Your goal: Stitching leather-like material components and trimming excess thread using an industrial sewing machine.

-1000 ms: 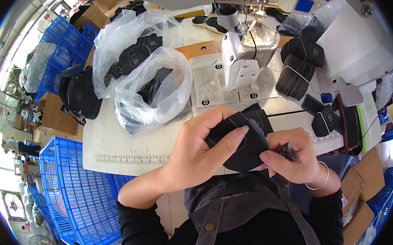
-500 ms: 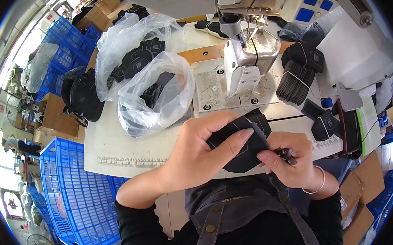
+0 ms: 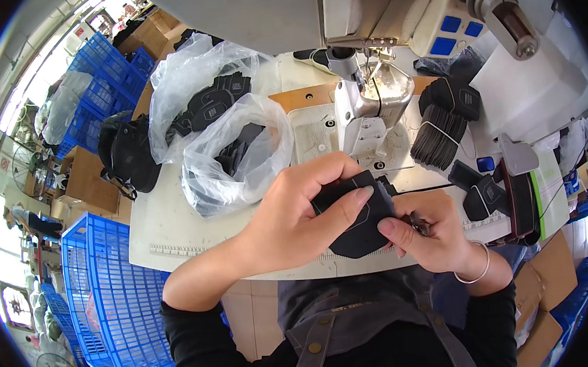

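My left hand (image 3: 303, 213) is closed around a flat black fabric piece (image 3: 357, 232) with a thin light outline, the thumb pressed on its upper face. At the piece's right edge, my right hand (image 3: 437, 235) pinches with thumb and fingers. A small dark metal tool (image 3: 419, 224), its kind partly hidden, is tucked in the curled fingers of that hand. Both hands are above the front of a pale sewing table (image 3: 174, 226), just short of the sewing machine (image 3: 363, 103). More black material shows behind the piece, mostly covered by my left hand.
Clear plastic bags (image 3: 201, 166) of black pieces stand left of the machine. To its right lie a tied stack of black pieces (image 3: 437, 136) and loose black parts (image 3: 484, 197). A blue basket (image 3: 114, 291) is at the lower left, an open cardboard box (image 3: 549, 268) at the lower right.
The view has shifted slightly. The fabric piece is turned flatter, its grey right edge showing less, and my right thumb has slid a little along that edge.
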A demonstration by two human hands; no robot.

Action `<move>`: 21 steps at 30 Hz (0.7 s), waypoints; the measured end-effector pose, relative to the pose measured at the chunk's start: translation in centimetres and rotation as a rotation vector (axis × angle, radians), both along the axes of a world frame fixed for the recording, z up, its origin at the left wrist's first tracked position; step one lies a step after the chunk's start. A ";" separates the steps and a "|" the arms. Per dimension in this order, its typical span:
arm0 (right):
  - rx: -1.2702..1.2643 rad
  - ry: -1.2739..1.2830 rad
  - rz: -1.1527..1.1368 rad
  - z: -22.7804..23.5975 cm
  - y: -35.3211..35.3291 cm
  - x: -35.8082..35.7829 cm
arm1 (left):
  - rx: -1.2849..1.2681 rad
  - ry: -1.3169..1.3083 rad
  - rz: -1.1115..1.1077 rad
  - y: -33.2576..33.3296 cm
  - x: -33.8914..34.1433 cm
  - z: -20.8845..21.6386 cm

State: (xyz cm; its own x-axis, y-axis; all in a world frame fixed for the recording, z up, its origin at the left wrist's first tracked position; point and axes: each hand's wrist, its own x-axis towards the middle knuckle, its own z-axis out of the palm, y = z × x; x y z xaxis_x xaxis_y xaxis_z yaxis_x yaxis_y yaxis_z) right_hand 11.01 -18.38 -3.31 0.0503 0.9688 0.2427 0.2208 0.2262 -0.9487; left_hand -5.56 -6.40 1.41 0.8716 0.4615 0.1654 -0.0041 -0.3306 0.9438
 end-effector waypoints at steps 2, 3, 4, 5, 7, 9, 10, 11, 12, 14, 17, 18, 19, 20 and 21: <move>-0.039 0.046 0.019 1.1 0.5 0.2 | 0.032 0.008 -0.011 0.4 0.3 0.3; -0.080 0.095 0.046 1.5 0.9 0.2 | 0.066 0.025 0.006 0.6 0.3 0.4; -0.071 0.092 0.051 1.6 1.2 0.2 | 0.100 0.041 0.024 0.9 0.4 0.5; -0.031 0.056 0.029 1.5 1.7 0.3 | 0.110 0.039 0.029 1.3 0.5 0.6; -0.015 0.055 -0.054 1.4 2.2 0.2 | -0.163 0.123 0.072 2.3 1.1 0.7; 0.013 0.050 -0.078 1.5 2.7 0.0 | -0.191 0.114 0.048 3.4 1.5 0.7; 0.029 0.053 -0.100 1.6 2.9 0.1 | -0.228 0.113 0.027 3.8 1.7 0.7; 0.041 0.047 -0.101 1.8 3.1 0.3 | -0.234 0.087 0.024 4.2 2.0 0.5; 0.041 0.058 -0.103 1.9 3.4 0.4 | -0.225 0.083 0.026 4.5 2.2 0.6; 0.048 0.067 -0.104 1.8 3.9 0.6 | -0.185 0.142 0.061 5.1 2.6 0.8; 0.020 0.138 -0.119 1.8 4.7 0.9 | -0.083 0.111 0.069 6.3 3.4 0.9; -0.014 0.180 -0.114 1.9 5.0 0.9 | -0.077 0.109 0.068 6.6 3.6 1.0; -0.049 0.223 -0.109 2.1 5.2 1.0 | -0.111 0.150 0.084 6.9 3.9 1.2; -0.044 0.221 -0.109 2.3 5.4 1.1 | -0.146 0.190 0.099 7.2 4.1 1.4; -0.041 0.227 -0.087 2.6 5.6 1.2 | -0.155 0.192 0.089 7.5 4.2 1.6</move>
